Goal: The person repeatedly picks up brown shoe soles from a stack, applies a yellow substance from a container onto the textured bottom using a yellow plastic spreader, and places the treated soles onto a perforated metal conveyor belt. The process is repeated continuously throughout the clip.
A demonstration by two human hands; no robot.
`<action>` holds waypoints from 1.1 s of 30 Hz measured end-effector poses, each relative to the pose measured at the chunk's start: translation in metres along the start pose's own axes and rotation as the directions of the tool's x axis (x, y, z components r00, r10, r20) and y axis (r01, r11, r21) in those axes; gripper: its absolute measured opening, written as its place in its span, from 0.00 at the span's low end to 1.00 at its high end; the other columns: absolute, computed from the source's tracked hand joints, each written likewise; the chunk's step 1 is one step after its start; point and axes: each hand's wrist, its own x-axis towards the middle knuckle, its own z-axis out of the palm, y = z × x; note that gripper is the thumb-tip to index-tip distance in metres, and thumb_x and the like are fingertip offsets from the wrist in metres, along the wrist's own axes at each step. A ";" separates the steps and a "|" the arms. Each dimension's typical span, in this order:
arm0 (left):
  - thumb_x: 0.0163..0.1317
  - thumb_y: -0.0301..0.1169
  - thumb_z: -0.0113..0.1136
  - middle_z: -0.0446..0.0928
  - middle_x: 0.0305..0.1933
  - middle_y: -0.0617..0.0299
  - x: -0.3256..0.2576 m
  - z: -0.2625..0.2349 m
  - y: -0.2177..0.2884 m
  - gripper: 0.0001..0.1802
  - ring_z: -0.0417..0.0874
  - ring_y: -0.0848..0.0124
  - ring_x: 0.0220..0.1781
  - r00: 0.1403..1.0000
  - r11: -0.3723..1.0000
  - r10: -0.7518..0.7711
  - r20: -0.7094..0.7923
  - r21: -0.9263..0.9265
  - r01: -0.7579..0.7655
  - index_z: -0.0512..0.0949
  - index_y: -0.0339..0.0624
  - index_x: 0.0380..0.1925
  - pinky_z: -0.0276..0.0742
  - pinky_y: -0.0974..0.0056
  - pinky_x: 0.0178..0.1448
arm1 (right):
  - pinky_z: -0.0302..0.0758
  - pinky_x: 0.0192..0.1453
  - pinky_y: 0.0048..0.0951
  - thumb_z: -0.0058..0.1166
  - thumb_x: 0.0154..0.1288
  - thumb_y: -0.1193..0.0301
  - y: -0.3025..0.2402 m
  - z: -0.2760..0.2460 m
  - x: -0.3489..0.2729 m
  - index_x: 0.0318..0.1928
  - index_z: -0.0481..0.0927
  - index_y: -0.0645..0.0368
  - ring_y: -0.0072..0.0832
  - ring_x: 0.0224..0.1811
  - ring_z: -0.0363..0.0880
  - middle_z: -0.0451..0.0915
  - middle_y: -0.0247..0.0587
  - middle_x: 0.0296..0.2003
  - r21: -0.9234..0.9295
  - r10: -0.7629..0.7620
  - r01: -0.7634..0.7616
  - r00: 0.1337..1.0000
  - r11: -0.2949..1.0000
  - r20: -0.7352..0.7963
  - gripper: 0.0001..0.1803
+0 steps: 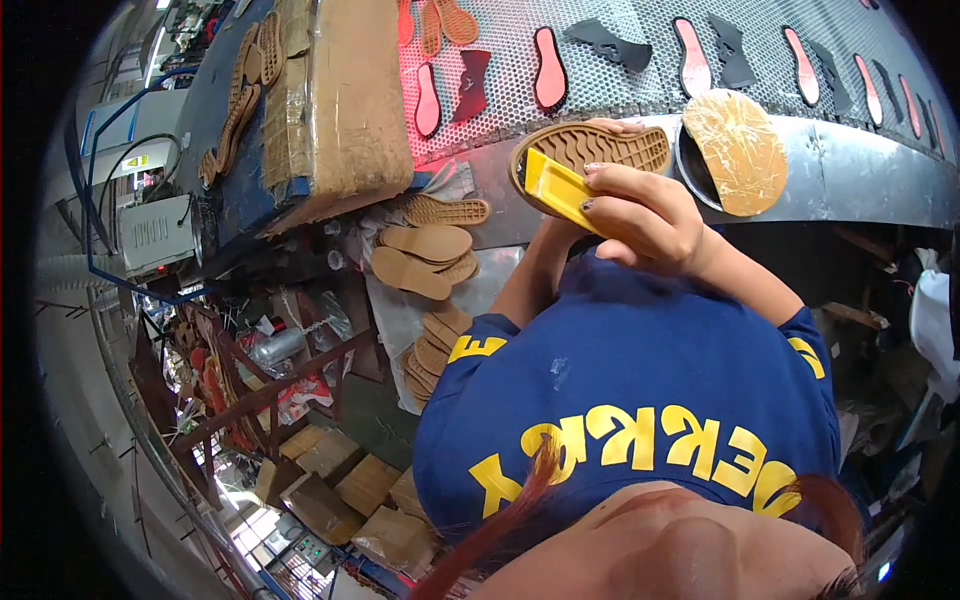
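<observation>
My left hand [617, 126] is mostly hidden beneath a tan rubber shoe sole [625, 150]. Its fingertips curl over the sole's far edge, and the ridged tread faces up. In my right hand [655, 215] is a yellow flat-handled tool [558, 190], pinched between thumb and fingers. The tool's broad end, with a dark edge, lies over the left end of the sole; whether it touches the tread I cannot tell. Just right of the sole, a round container [700, 170] is partly covered by a tan, tape-wrapped lid-like piece [740, 150].
A perforated conveyor [640, 85] runs behind, carrying pink insoles [550, 70] and black shoe pieces [610, 45]. A large cardboard box [355, 100] stands at the left. Several more soles [425, 245] are stacked beside my left arm. Cardboard boxes [370, 485] sit lower left.
</observation>
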 end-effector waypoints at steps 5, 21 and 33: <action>0.52 0.36 0.71 0.69 0.61 0.53 0.000 -0.002 0.003 0.39 0.70 0.64 0.65 0.995 0.996 -0.057 0.081 0.073 0.051 0.63 0.41 0.62 0.66 0.58 0.70 | 0.83 0.48 0.38 0.63 0.61 0.63 0.008 -0.008 -0.006 0.43 0.77 0.63 0.44 0.47 0.82 0.77 0.49 0.47 0.036 -0.001 -0.003 0.996 0.999 0.090 0.17; 0.65 0.70 0.34 0.71 0.57 0.30 0.007 -0.018 0.024 0.50 0.78 0.63 0.24 0.970 0.750 -0.241 -0.023 -0.639 0.171 0.58 0.31 0.66 0.79 0.66 0.29 | 0.79 0.43 0.31 0.58 0.53 0.88 0.071 -0.003 -0.011 0.47 0.80 0.63 0.35 0.42 0.83 0.83 0.45 0.39 -0.041 0.344 -0.359 0.916 0.932 -0.207 0.19; 0.66 0.69 0.32 0.61 0.63 0.21 0.001 -0.025 0.009 0.50 0.81 0.61 0.26 0.944 0.672 -0.327 0.029 -0.696 0.255 0.52 0.36 0.71 0.81 0.63 0.29 | 0.80 0.42 0.30 0.54 0.51 0.86 0.080 0.010 -0.017 0.48 0.84 0.57 0.35 0.36 0.84 0.84 0.45 0.36 0.013 0.447 -0.448 0.888 0.894 -0.111 0.23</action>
